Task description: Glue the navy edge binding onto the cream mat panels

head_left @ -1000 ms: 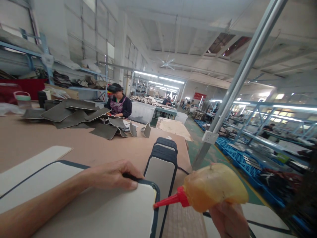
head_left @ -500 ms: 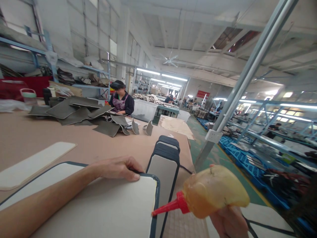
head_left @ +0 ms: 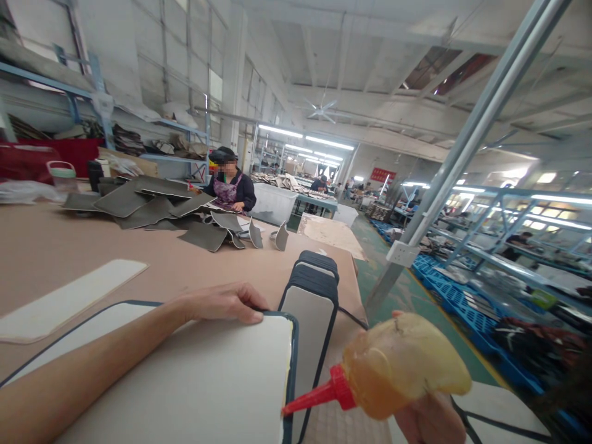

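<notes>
A white panel with a dark blue edge (head_left: 194, 376) fills the lower middle of the view. My left hand (head_left: 231, 303) grips its far edge, thumb on the white face and fingers over the rim. In my right hand (head_left: 430, 419) is a squeeze bottle of amber glue (head_left: 402, 364), tilted with its red nozzle (head_left: 314, 398) pointing left. The nozzle tip touches the inner side of the panel's right edge. A thin yellowish line of glue runs along that edge above the tip. The bottle hides part of my right hand.
A stack of similar dark-edged panels (head_left: 309, 296) stands just behind the right edge. A pale strip board (head_left: 78, 296) lies left on the brown table (head_left: 185, 262). Dark grey pieces (head_left: 148, 203) are heaped farther back, near a seated person (head_left: 230, 185). A metal post (head_left: 444, 172) rises at right.
The nozzle tip has moved a little down the panel's right edge, toward me, with the bottle. My left hand keeps its hold. The camera view has shifted slightly.
</notes>
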Demonstrator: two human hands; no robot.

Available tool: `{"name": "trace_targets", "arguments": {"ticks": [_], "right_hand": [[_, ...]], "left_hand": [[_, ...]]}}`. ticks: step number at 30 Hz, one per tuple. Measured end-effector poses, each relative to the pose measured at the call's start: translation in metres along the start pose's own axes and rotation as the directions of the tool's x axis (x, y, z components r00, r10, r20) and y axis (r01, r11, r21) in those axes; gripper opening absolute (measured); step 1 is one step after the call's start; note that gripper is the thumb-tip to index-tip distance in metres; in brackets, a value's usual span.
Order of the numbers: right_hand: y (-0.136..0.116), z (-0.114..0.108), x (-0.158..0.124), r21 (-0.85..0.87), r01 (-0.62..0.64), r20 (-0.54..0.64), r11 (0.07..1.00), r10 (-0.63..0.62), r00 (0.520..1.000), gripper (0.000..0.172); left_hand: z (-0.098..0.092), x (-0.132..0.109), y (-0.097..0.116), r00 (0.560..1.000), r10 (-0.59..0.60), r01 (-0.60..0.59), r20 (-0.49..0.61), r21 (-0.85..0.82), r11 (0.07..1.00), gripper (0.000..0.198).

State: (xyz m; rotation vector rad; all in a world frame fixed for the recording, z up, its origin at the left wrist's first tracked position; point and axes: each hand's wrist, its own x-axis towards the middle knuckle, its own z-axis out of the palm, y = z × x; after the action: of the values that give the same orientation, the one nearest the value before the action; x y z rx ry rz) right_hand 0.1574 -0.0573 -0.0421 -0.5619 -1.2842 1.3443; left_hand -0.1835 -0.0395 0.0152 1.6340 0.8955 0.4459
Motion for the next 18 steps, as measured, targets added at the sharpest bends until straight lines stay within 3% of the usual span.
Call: {"name": "trace_targets", "arguments": {"ticks": [3, 9, 14, 18], "right_hand": [[0.004, -0.005, -0.001, -0.009, 0.010, -0.004, 1.000, -0.010, 1.000, 0.042], [0.002, 0.001, -0.006, -0.013, -0.043, -0.109, 0.999, 0.041, 0.993, 0.050], [0.006, -0.004, -0.008, -0.032, -0.004, -0.056, 0.999, 0.002, 0.998, 0.050], [0.001, 0.004, -0.006, -0.055, -0.001, -0.069, 0.999, -0.003, 0.998, 0.056]], "left_hand": [[0.000, -0.001, -0.001, 1.000, -0.018, 0.018, -0.009, -0.019, 1.000, 0.027], [-0.002, -0.002, -0.006, 0.999, -0.035, 0.033, -0.033, -0.059, 0.998, 0.029], [-0.004, -0.003, -0.010, 0.998, -0.045, 0.039, -0.050, -0.112, 0.993, 0.029], [-0.005, -0.004, -0.012, 0.994, -0.060, 0.049, -0.086, -0.127, 0.991, 0.029]]}}
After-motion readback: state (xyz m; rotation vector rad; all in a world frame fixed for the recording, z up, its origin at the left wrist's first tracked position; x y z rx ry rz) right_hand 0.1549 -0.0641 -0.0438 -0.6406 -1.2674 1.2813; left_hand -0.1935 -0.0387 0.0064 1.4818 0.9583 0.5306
